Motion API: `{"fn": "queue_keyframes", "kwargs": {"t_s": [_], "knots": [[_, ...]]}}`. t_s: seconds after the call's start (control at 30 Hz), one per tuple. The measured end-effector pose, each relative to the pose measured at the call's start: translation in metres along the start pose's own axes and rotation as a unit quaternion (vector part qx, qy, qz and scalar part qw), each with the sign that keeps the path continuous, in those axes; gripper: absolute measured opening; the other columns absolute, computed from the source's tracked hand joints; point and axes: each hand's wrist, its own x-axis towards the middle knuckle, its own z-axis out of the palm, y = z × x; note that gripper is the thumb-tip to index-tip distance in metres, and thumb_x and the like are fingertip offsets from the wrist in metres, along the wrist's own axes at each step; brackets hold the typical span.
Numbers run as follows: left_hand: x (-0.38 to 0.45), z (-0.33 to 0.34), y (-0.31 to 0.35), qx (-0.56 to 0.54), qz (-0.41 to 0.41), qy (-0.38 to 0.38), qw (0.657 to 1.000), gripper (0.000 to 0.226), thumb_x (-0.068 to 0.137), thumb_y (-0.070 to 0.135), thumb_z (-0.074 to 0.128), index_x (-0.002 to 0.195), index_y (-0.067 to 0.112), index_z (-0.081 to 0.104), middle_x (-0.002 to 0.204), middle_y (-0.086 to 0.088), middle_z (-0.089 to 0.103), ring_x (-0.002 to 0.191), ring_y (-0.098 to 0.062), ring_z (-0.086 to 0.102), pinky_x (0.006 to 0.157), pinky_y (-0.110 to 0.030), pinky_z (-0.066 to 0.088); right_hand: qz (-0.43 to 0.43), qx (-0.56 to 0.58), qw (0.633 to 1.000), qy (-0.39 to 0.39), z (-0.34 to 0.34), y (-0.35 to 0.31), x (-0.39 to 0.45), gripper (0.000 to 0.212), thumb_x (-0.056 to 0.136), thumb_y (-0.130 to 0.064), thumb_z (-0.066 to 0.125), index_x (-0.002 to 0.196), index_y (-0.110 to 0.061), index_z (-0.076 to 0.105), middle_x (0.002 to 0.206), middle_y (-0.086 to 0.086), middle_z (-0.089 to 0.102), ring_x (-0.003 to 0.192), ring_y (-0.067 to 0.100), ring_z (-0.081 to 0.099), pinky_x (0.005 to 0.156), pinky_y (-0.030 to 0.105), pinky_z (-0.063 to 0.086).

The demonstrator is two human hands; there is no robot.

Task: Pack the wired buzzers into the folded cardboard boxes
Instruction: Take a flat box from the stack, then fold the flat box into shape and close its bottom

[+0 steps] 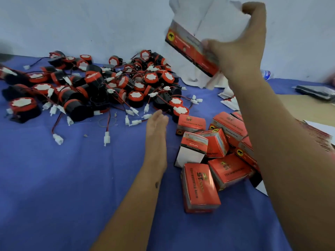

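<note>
boxes [215, 153] ~8 made up | buzzers [101, 84] mostly loose | right grip [233, 44] holds flat box [192, 49] | left grip [157, 122] spread, empty

Desk [54, 178], lower left of frame: covered in matt blue woven cloth, smooth with faint creases. Buzzers [116, 84], upper left and centre: black and orange-red plastic bodies, slight sheen, white matt face pieces; thin red and black insulated wires ending in white plastic connectors [58, 139]. Boxes [199, 187], lower right: glossy printed cardboard, orange-red with grey panels, one showing a plain white matt side; flattened box [192, 51] gripped by the right hand [241, 49], upper right: same glossy card, its inner face unprinted white; behind, a matt whitish wall [90, 24].
</note>
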Motion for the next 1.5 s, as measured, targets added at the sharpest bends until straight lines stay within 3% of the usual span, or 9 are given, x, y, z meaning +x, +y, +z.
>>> {"fn": "queue_keyframes", "kwargs": {"t_s": [0.17, 0.4, 0.5, 0.63, 0.8, 0.9, 1.0, 1.27, 1.5], "knots": [[-0.005, -0.052, 0.072, -0.145, 0.018, 0.067, 0.987, 0.036, 0.096, 0.053, 0.047, 0.129, 0.036, 0.047, 0.133, -0.002, 0.057, 0.111, -0.023, 0.067, 0.096, -0.053, 0.05, 0.269, 0.327, 0.906, 0.009, 0.045, -0.043, -0.051, 0.068, 0.064, -0.009, 0.087, 0.119, -0.008, 0.048, 0.114, 0.011, 0.064, 0.1, 0.026, 0.067, 0.081, 0.046, 0.059], [-0.031, -0.18, 0.147, -0.071, -0.017, 0.092, 0.993, 0.055, 0.091, 0.058, 0.046, 0.133, 0.025, 0.061, 0.113, 0.001, 0.072, 0.099, -0.018, 0.07, 0.078, -0.029, 0.058, 0.522, 0.356, 0.749, -0.201, 0.117, -0.054, -0.195, 0.041, 0.085, -0.015, 0.074, 0.12, -0.008, 0.055, 0.11, 0.012, 0.069, 0.083, 0.026, 0.068, 0.049, 0.025, 0.05], [-0.041, -0.208, 0.14, -0.013, -0.055, 0.114, 0.992, 0.055, 0.095, 0.06, 0.04, 0.128, 0.024, 0.064, 0.118, -0.003, 0.071, 0.103, -0.02, 0.069, 0.071, -0.032, 0.061, 0.453, 0.258, 0.813, -0.259, 0.138, -0.049, -0.224, 0.028, 0.086, -0.029, 0.073, 0.106, -0.016, 0.058, 0.104, 0.001, 0.068, 0.091, 0.019, 0.065, 0.063, 0.029, 0.053], [-0.034, -0.21, 0.136, -0.009, 0.013, 0.184, 0.983, 0.045, 0.098, 0.052, 0.045, 0.076, 0.028, 0.077, 0.078, 0.007, 0.072, 0.073, -0.011, 0.07, 0.057, -0.02, 0.054, 0.31, 0.076, 0.917, -0.239, 0.139, -0.037, -0.229, 0.028, 0.079, -0.045, 0.073, 0.094, -0.023, 0.066, 0.106, -0.005, 0.052, 0.1, 0.011, 0.042, 0.079, 0.027, 0.045], [-0.025, -0.215, 0.123, 0.341, 0.197, 0.327, 0.859, 0.018, 0.089, 0.032, 0.058, 0.103, 0.026, 0.069, 0.108, 0.008, 0.067, 0.113, -0.019, 0.06, 0.095, -0.033, 0.047, 0.356, 0.181, 0.9, -0.175, 0.124, -0.028, -0.232, 0.006, 0.087, -0.026, 0.07, 0.083, -0.024, 0.067, 0.078, -0.009, 0.07, 0.071, 0.003, 0.065, 0.062, 0.02, 0.054], [-0.034, -0.205, 0.127, 0.508, 0.298, 0.214, 0.779, 0.024, 0.083, 0.041, 0.059, 0.101, 0.029, 0.071, 0.109, 0.01, 0.067, 0.111, -0.017, 0.057, 0.1, -0.039, 0.042, 0.338, 0.182, 0.912, -0.145, 0.124, -0.031, -0.233, 0.01, 0.089, -0.025, 0.065, 0.082, -0.019, 0.062, 0.076, -0.009, 0.064, 0.064, -0.002, 0.056, 0.056, 0.013, 0.046], [-0.037, -0.187, 0.114, 0.663, 0.241, 0.103, 0.701, 0.035, 0.082, 0.048, 0.065, 0.108, 0.026, 0.073, 0.116, 0.004, 0.065, 0.109, -0.022, 0.056, 0.098, -0.045, 0.044, 0.307, 0.186, 0.921, -0.148, 0.124, -0.036, -0.234, 0.011, 0.091, -0.02, 0.062, 0.082, -0.016, 0.057, 0.072, -0.011, 0.056, 0.06, -0.004, 0.049, 0.053, 0.011, 0.041], [-0.029, -0.175, 0.111, 0.681, 0.225, 0.172, 0.676, 0.012, 0.09, 0.018, 0.065, 0.082, 0.013, 0.072, 0.092, 0.001, 0.06, 0.086, -0.017, 0.052, 0.068, -0.031, 0.039, 0.318, 0.195, 0.909, -0.187, 0.125, -0.037, -0.236, 0.008, 0.093, -0.024, 0.061, 0.093, -0.024, 0.053, 0.084, -0.013, 0.06, 0.066, -0.01, 0.056, 0.052, 0.009, 0.044], [-0.03, -0.171, 0.106, 0.698, 0.235, 0.173, 0.654, 0.018, 0.1, 0.017, 0.048, 0.095, 0.003, 0.058, 0.106, -0.013, 0.056, 0.098, -0.027, 0.042, 0.088, -0.036, 0.035, 0.3, 0.139, 0.926, -0.181, 0.126, -0.037, -0.237, 0.012, 0.088, -0.032, 0.067, 0.088, -0.027, 0.056, 0.095, -0.003, 0.063, 0.08, 0.007, 0.062, 0.068, 0.024, 0.053]]}}
